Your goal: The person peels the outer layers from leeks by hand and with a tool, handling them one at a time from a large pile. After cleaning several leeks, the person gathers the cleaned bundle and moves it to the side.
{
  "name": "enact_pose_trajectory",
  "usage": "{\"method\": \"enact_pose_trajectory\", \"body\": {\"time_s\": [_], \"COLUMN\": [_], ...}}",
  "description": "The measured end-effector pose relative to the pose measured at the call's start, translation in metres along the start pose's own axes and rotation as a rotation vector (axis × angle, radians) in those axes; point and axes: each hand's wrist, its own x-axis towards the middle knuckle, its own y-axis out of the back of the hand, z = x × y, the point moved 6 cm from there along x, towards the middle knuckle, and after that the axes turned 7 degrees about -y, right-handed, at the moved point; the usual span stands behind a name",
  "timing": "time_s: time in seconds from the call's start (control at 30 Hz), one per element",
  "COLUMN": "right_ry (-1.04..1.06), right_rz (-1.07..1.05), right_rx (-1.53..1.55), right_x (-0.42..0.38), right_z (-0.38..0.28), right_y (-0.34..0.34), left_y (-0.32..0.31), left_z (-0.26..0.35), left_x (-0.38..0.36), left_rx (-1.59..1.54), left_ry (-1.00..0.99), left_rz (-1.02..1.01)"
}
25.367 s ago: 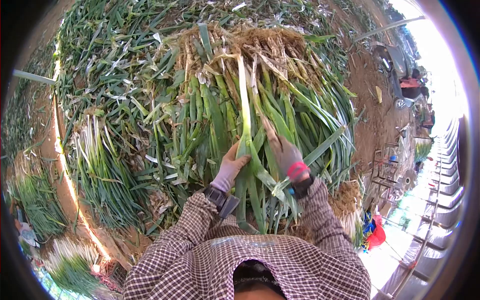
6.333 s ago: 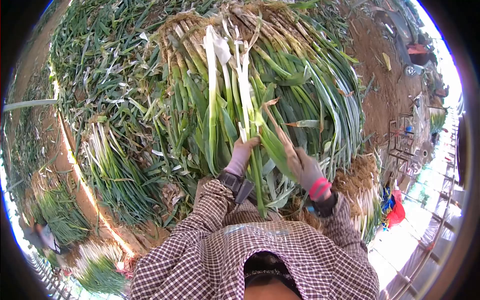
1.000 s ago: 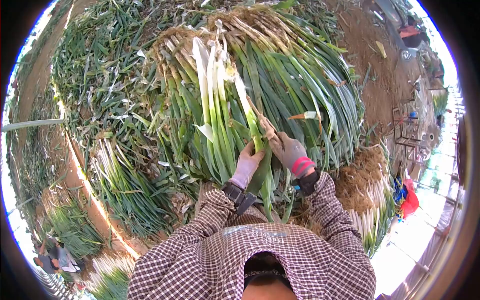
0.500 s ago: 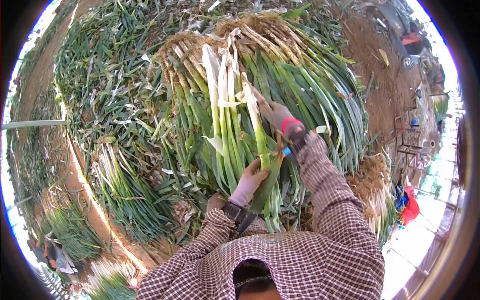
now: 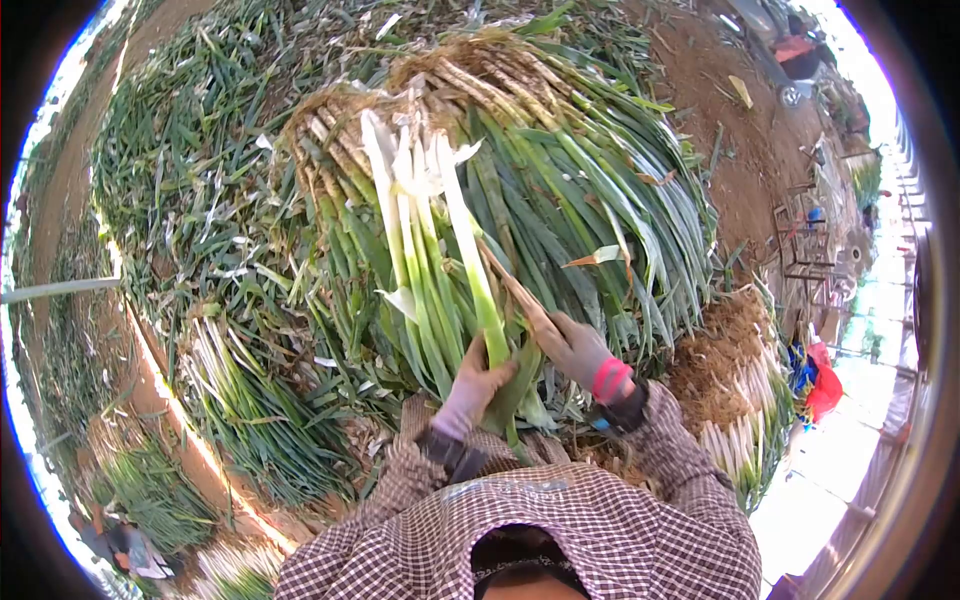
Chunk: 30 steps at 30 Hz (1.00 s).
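My left hand (image 5: 472, 390), in a pale glove, is closed around the green lower part of a long green onion (image 5: 468, 245). Its white end points away from me and looks clean. Just right of it, my right hand (image 5: 578, 355), gloved with a pink cuff, grips a brownish strip of outer leaf (image 5: 517, 294) hanging beside the stalk. Several peeled white-ended green onions (image 5: 408, 225) lie left of the held one. Beneath them spreads a large pile of unpeeled green onions (image 5: 600, 180) with soil and roots on their ends.
Leaf scraps (image 5: 210, 170) cover the ground at left. A bundle of green onions (image 5: 250, 400) lies at lower left, and another with rooty ends (image 5: 745, 400) at lower right. Farther right are a metal frame (image 5: 805, 235) and a red cloth (image 5: 824, 383).
My right hand has pulled down toward me, and the brown outer layer has come away from the held stalk's white end. My left hand still holds the stalk, slightly lower and to the left.
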Motion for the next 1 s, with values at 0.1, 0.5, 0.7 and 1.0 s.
{"method": "enact_pose_trajectory", "body": {"time_s": [0.1, 0.5, 0.7, 1.0], "right_ry": [0.078, -0.128, -0.249, -0.434], "right_rz": [0.041, 0.182, 0.315, 0.397], "right_rx": [0.054, 0.241, 0.329, 0.502], "right_x": [0.067, 0.02, -0.055, -0.121], "right_z": [-0.015, 0.08, 0.144, 0.188], "right_y": [-0.012, 0.057, 0.053, -0.001], "left_y": [0.002, -0.047, -0.069, -0.079], "left_z": [-0.027, 0.089, 0.062, 0.082], "left_x": [-0.027, 0.17, 0.469, 0.474], "left_rx": [0.036, 0.723, 1.083, 1.469], "left_ry": [-0.042, -0.648, 0.121, -0.011], "left_rz": [0.041, 0.315, 0.544, 0.567]}}
